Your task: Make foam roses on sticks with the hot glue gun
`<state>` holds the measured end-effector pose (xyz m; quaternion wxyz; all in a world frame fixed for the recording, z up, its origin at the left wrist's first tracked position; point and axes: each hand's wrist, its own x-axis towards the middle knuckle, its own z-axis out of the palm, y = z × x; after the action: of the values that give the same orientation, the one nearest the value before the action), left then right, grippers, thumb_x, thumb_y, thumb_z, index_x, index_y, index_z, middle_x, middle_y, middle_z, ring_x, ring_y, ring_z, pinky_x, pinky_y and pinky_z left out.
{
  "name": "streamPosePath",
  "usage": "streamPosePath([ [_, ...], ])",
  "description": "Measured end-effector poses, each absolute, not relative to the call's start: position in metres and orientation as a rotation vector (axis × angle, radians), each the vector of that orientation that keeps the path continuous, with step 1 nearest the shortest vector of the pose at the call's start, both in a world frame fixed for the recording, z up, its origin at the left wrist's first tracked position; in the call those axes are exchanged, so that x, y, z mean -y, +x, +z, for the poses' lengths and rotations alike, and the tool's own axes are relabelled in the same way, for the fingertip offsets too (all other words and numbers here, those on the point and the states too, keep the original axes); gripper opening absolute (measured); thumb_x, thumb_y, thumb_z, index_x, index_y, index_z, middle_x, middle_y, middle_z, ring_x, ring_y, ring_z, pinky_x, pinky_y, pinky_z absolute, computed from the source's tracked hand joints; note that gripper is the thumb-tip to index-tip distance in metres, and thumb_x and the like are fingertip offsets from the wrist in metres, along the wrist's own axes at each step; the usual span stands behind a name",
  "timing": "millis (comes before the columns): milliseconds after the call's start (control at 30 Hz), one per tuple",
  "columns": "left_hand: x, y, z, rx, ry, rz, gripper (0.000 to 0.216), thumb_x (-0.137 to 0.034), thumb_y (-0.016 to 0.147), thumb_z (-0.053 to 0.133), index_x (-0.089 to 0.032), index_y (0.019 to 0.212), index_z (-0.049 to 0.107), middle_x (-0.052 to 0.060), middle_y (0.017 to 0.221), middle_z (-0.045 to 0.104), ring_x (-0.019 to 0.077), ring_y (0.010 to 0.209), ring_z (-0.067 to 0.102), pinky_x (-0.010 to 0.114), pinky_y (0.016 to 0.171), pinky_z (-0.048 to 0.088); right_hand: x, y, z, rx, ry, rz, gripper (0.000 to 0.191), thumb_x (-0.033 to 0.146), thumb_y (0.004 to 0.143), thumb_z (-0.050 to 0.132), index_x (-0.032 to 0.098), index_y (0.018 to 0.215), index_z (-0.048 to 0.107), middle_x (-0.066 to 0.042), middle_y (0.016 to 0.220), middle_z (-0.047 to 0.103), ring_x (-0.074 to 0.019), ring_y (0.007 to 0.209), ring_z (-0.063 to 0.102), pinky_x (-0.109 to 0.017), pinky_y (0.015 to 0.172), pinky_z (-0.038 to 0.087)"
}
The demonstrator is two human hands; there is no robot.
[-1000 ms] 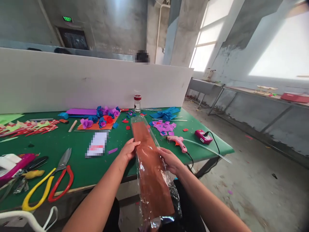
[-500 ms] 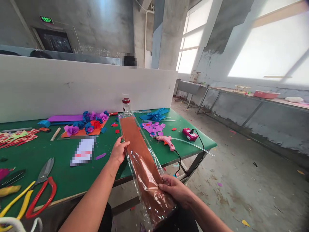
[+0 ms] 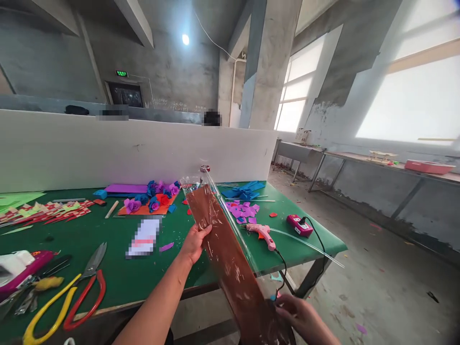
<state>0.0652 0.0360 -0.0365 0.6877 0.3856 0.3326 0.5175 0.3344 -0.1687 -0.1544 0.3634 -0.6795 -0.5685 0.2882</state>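
Note:
A long strip of brown paper in a clear plastic sleeve (image 3: 230, 258) slants from over the table down toward my lap. My left hand (image 3: 194, 243) grips its left edge near the upper end, thumb on top. At the lower right edge, my right hand (image 3: 300, 314) has its fingers pinched together on the sleeve; they are slightly blurred. Behind the upper end, a glass bottle with a red cap (image 3: 204, 168) is mostly hidden. A pink glue gun (image 3: 264, 234) lies to the right of the sleeve, beside purple paper petals (image 3: 242, 211).
Scissors with red and yellow handles (image 3: 95, 268) lie on the green table (image 3: 140, 282) at left. Paper flowers (image 3: 154, 203) and blue paper pieces (image 3: 244, 190) lie toward the back. A white partition (image 3: 108, 153) stands behind; a magenta power socket (image 3: 300, 225) sits at right.
The view has shifted up and left. The sleeve's upper end now covers more of the bottle and its plastic looks wrinkled. My right hand has moved down to the sleeve's lower edge.

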Motion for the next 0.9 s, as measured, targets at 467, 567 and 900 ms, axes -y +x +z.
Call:
streamPosePath([
  [467,-0.001,0.069,-0.027,-0.556,1.402,0.88,0.05,-0.051,0.073,0.079,-0.021,0.114,0.073,0.01,0.122,0.073,0.0348,0.115,0.065,0.049,0.103,0.048,-0.025,0.275,0.182,2.063,-1.188,0.11,0.023,0.008,0.084,0.052,0.018,0.088,0.073,0.0,0.077,0.073,-0.0119,0.072,0.066,-0.022,0.071,0.05],
  [567,0.001,0.068,-0.026,-0.532,1.438,0.828,0.05,-0.05,0.074,0.078,-0.02,0.115,0.073,0.01,0.121,0.073,0.035,0.114,0.066,0.049,0.103,0.048,-0.038,0.283,0.186,2.168,-1.411,0.426,0.027,0.001,0.076,0.05,0.015,0.085,0.071,0.002,0.069,0.069,-0.0086,0.055,0.061,-0.019,0.058,0.048],
  [900,-0.006,0.068,-0.036,-0.555,1.409,0.711,0.057,-0.051,0.072,0.08,-0.019,0.119,0.071,0.011,0.116,0.075,0.0359,0.11,0.067,0.047,0.096,0.052,-0.013,0.315,0.191,2.304,-1.3,0.587,0.024,0.015,0.079,0.06,0.017,0.101,0.07,-0.002,0.087,0.071,-0.0117,0.07,0.063,-0.025,0.066,0.051],
])
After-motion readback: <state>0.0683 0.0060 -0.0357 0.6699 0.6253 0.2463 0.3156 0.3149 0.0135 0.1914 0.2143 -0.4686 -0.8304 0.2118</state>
